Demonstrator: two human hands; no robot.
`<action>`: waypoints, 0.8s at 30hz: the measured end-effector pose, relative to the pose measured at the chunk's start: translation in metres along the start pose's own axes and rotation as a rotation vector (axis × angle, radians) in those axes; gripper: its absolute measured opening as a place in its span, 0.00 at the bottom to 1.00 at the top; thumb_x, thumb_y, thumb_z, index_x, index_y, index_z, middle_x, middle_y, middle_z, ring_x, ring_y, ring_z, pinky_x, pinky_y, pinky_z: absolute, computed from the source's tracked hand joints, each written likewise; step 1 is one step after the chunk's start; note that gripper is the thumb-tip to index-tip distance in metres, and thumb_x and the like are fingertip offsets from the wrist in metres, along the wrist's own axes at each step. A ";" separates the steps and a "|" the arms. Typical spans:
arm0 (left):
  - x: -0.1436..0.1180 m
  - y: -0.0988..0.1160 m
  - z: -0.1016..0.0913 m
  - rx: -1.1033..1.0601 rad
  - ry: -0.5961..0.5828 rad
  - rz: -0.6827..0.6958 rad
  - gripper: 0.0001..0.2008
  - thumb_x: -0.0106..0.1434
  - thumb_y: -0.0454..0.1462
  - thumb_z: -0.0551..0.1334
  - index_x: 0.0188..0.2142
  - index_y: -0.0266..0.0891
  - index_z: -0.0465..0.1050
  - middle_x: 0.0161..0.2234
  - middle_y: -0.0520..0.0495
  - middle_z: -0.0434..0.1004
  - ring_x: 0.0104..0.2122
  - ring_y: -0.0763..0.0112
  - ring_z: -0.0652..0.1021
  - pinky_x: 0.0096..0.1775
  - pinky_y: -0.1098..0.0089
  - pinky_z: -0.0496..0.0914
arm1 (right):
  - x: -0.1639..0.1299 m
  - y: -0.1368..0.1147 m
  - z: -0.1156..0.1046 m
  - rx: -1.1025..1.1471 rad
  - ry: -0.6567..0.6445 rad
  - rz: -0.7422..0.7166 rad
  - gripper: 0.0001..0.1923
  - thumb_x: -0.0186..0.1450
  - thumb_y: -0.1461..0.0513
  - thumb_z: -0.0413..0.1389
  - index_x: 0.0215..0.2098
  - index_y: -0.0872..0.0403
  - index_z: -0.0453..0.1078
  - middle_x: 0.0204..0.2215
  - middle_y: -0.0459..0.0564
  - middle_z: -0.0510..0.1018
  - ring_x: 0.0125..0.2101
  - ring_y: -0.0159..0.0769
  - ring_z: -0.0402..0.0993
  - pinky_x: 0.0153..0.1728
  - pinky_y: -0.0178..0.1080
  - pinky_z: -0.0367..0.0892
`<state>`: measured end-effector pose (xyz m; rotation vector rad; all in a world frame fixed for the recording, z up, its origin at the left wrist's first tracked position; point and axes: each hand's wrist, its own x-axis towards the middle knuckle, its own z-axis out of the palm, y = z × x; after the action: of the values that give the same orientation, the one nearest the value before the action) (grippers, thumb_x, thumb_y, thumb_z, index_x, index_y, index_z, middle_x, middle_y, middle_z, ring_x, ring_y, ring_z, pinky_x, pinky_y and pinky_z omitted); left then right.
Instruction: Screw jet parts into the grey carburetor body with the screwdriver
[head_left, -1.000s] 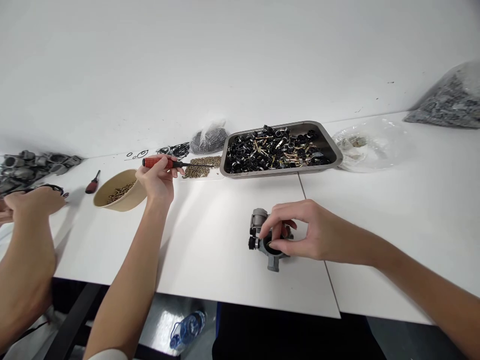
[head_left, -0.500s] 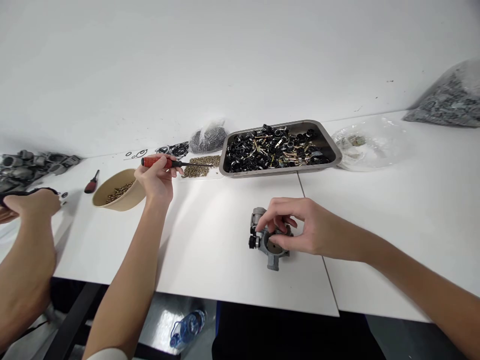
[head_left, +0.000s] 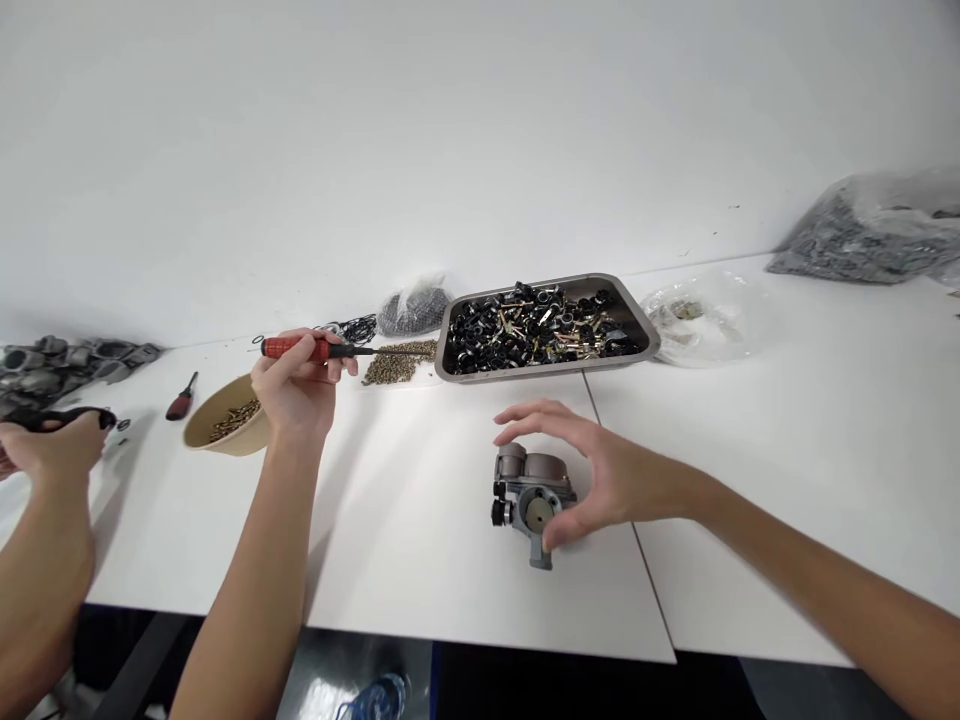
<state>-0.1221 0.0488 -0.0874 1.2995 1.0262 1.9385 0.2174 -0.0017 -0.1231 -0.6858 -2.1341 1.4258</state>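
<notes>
My right hand (head_left: 600, 475) arches over the grey valve body (head_left: 532, 500) at 5 o'clock on the counter (head_left: 420, 520), fingers spread loose with only the thumb touching its side, likely to steady it. Farther out at 10 o'clock, my left hand (head_left: 296, 390) is clenched on the red screwdriver (head_left: 315, 348), held level, tip toward the loose screws (head_left: 397, 362) beside the metal tray (head_left: 637, 320) at 12.

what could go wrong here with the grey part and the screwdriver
The right hand is spread open over the grey valve body, with only the thumb seeming to touch it, so it might shift. The left hand holds the red screwdriver level just above the loose brass screws; its tip could scatter them.
</notes>
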 end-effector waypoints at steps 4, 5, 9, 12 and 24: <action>0.010 0.032 0.023 -0.020 -0.120 -0.032 0.04 0.55 0.33 0.63 0.26 0.34 0.75 0.25 0.42 0.75 0.15 0.73 0.67 0.19 0.64 0.68 | 0.000 0.003 0.002 0.040 -0.108 0.024 0.44 0.47 0.49 0.73 0.59 0.44 0.67 0.65 0.53 0.58 0.64 0.50 0.54 0.62 0.49 0.58; 0.012 0.040 0.031 -0.015 -0.168 -0.025 0.04 0.55 0.33 0.62 0.26 0.33 0.75 0.24 0.42 0.75 0.15 0.73 0.67 0.19 0.64 0.67 | 0.001 0.004 0.002 0.051 -0.117 0.027 0.45 0.46 0.49 0.73 0.59 0.44 0.67 0.64 0.53 0.58 0.64 0.50 0.55 0.62 0.49 0.58; 0.014 0.074 0.071 0.048 -0.383 0.010 0.05 0.55 0.30 0.62 0.25 0.31 0.75 0.24 0.42 0.73 0.15 0.73 0.67 0.16 0.64 0.67 | 0.002 0.005 0.002 0.118 -0.097 0.068 0.42 0.48 0.48 0.72 0.59 0.45 0.67 0.61 0.52 0.64 0.61 0.48 0.60 0.61 0.48 0.58; 0.007 0.093 0.101 0.066 -0.483 -0.010 0.05 0.57 0.28 0.63 0.25 0.29 0.75 0.25 0.42 0.72 0.15 0.74 0.69 0.17 0.65 0.68 | 0.004 0.006 0.001 0.206 0.035 0.116 0.27 0.62 0.47 0.62 0.55 0.49 0.70 0.56 0.53 0.70 0.55 0.44 0.66 0.57 0.48 0.62; -0.015 0.089 0.133 0.020 -0.638 -0.089 0.06 0.58 0.25 0.62 0.26 0.30 0.77 0.26 0.43 0.73 0.14 0.73 0.70 0.16 0.66 0.67 | 0.009 0.017 0.003 0.504 0.342 0.250 0.22 0.55 0.50 0.69 0.43 0.53 0.78 0.39 0.51 0.79 0.38 0.34 0.73 0.41 0.38 0.70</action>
<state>0.0033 0.0264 0.0111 1.6920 0.7558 1.3025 0.2112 0.0081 -0.1391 -0.9325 -1.3890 1.7395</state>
